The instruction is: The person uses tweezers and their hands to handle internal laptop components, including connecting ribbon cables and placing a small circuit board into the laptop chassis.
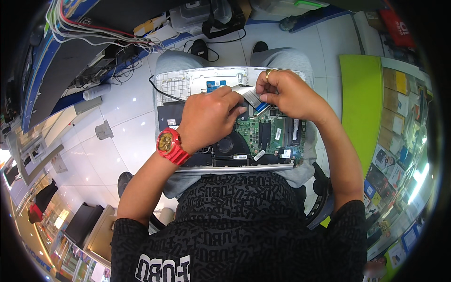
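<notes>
A laptop point(253, 134) is lying opened across the lap point(184, 181), closing-up apparently remaining, as the right hand point(285, 93) is pinching a flat cable point(250, 95) toward the laptop's far edge, the left hand point(209, 114) half-curled alongside, hold unclear.

Clock centred on the laptop base point(235, 168), and it's tight at one: the ribbon cable point(251, 95) bridges the gap between left hand point(209, 115) and right hand point(287, 95), blocking any straight pass there! Down at five, I've got an open lane over the green circuit board point(252, 130), between the forearms, until the black shirt point(235, 211) walls it off at six. Ten o'clock, a black cord point(162, 93) curves across. Nine, room over tiled floor point(127, 113); three, beyond the right forearm, a lime-green panel point(359, 94) bounds me.
</notes>
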Motion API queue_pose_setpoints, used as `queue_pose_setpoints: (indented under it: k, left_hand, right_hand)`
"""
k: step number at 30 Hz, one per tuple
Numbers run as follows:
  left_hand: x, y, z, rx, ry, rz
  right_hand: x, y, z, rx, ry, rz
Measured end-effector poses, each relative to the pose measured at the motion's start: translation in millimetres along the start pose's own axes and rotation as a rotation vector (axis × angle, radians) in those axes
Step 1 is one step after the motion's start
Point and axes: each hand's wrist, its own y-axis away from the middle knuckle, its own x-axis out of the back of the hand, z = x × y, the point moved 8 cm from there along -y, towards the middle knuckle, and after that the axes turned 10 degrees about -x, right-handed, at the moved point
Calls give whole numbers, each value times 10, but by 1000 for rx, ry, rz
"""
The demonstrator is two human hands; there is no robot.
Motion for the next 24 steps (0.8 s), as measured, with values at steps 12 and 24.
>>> queue_pose_setpoints:
  k: [12, 24]
  left_hand:
    - [-15, -25, 51, -27, 18, 40]
    - [-39, -13, 39, -33, 25, 45]
  right_hand:
    - [-22, 10, 44, -2, -47, 8]
    - [-29, 35, 23, 72, -4, 41]
